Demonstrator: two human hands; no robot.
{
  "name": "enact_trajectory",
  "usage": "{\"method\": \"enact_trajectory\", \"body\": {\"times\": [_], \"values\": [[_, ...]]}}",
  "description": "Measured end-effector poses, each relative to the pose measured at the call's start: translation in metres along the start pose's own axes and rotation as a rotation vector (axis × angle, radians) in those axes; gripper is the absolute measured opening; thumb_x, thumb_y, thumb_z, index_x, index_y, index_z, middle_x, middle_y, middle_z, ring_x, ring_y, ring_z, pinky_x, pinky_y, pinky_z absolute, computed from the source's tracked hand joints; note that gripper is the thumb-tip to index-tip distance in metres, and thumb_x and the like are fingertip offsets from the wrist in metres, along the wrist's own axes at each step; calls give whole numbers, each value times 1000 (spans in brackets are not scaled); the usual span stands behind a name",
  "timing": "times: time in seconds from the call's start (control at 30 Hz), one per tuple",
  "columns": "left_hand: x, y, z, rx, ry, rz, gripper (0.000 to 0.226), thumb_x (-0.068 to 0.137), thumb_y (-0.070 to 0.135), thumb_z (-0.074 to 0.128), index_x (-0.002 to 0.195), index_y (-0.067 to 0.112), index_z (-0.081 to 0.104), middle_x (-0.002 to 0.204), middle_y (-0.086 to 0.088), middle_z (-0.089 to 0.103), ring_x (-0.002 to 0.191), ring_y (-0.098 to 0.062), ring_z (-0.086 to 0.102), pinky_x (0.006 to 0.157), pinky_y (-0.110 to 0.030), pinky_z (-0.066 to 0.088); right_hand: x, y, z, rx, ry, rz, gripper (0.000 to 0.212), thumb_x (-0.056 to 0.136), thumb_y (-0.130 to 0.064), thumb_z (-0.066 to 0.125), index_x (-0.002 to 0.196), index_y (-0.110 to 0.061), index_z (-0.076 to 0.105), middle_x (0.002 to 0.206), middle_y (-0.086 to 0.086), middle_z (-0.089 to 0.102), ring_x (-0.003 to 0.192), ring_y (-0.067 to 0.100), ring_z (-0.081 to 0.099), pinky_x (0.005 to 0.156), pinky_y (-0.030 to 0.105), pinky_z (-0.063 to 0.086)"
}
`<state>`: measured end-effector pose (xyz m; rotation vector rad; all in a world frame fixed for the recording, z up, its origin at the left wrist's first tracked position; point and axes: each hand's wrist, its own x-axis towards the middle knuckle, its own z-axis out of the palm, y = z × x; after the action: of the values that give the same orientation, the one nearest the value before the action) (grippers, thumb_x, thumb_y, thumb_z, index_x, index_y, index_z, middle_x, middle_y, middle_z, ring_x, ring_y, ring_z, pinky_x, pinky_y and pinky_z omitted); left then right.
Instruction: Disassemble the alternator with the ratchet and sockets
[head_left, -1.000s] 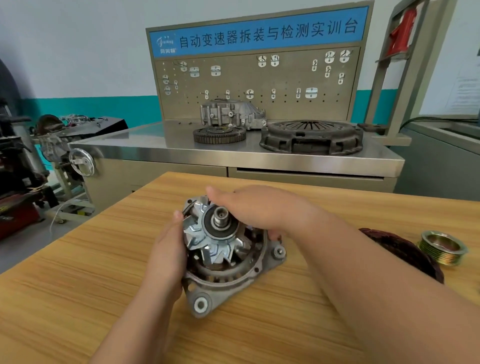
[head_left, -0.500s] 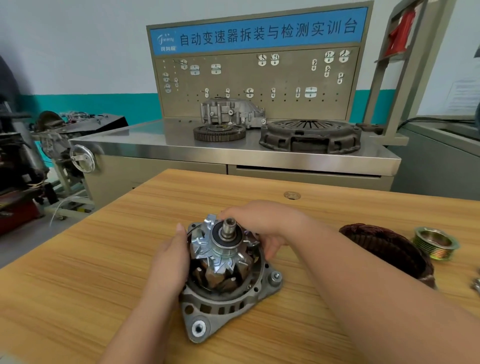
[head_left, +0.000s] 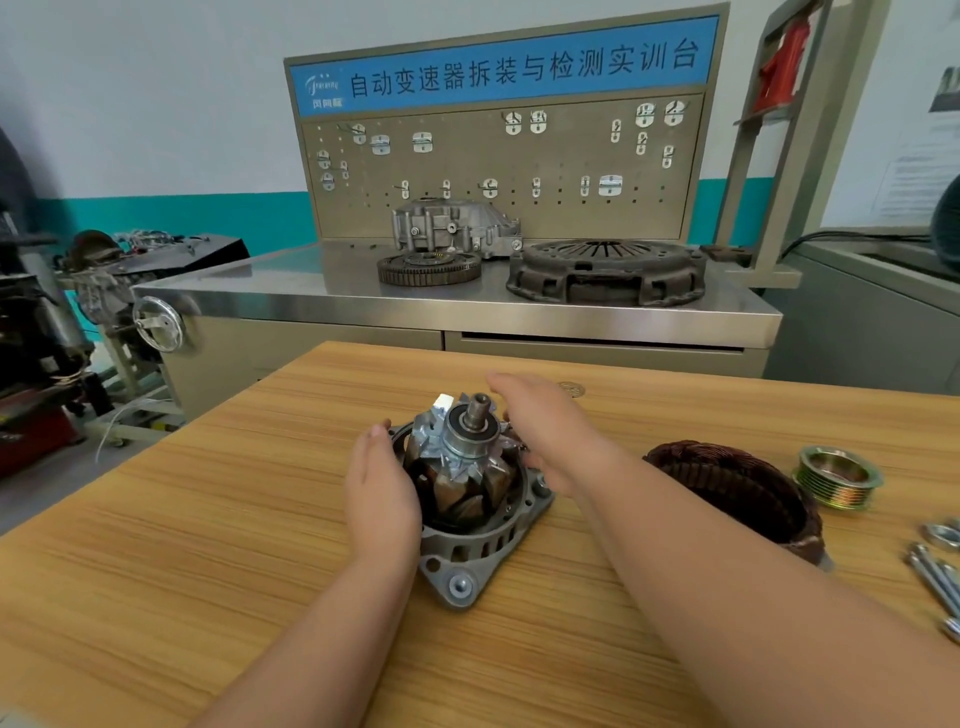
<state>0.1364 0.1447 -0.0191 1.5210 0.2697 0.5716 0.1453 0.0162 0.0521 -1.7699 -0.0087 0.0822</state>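
My left hand (head_left: 382, 488) cups the alternator housing (head_left: 470, 548), its fingers hidden; my right hand (head_left: 545, 431) sits with straight fingers beside the rotor (head_left: 465, 444).

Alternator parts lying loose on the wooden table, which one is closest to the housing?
The brown copper-wound stator, just right of the housing; the grooved pulley, nut and long bolts all lie farther right.
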Motion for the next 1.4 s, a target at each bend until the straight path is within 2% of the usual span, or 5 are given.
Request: {"method": "enact_trajectory", "body": {"times": [0.23,0.33,0.5,0.73,1.4], "values": [[-17,25,-1,35,90,358,31,97,27,39,126,23,51,117,18,52,111,-1,46,91,-15,35,-43,7,-79,-172,206,-340,13,95,-36,51,98,-38,63,89,-29,64,87,-14,57,72,18,41],[-50,57,14,77,-214,701,12,85,36,45,90,36,56,86,21,60,88,1,57,75,-15,44,-57,19,-132,-408,370,-278,11,90,-35,55,88,-34,65,83,-15,67,81,0,60,67,25,45],[-83,69,76,1001,-724,501,46,89,66,31,76,28,52,73,10,60,70,-7,56,59,-27,45,-69,52,-185,-915,423,93,26,89,-44,56,101,-21,53,79,-8,53,77,14,54,57,29,38],[-69,59,116,1210,-879,348,38,89,37,43,60,15,51,54,1,57,53,-17,57,63,-29,54,-72,66,-190,-962,187,218,33,88,-39,47,66,-16,56,60,-2,59,60,15,57,51,25,38],[-42,102,94,1172,-539,517,36,89,32,47,60,13,53,58,-3,54,56,-19,53,47,-25,34,-50,19,-173,-1043,294,-134,43,91,-36,51,53,-15,51,49,-3,46,49,16,46,45,25,31]]}}
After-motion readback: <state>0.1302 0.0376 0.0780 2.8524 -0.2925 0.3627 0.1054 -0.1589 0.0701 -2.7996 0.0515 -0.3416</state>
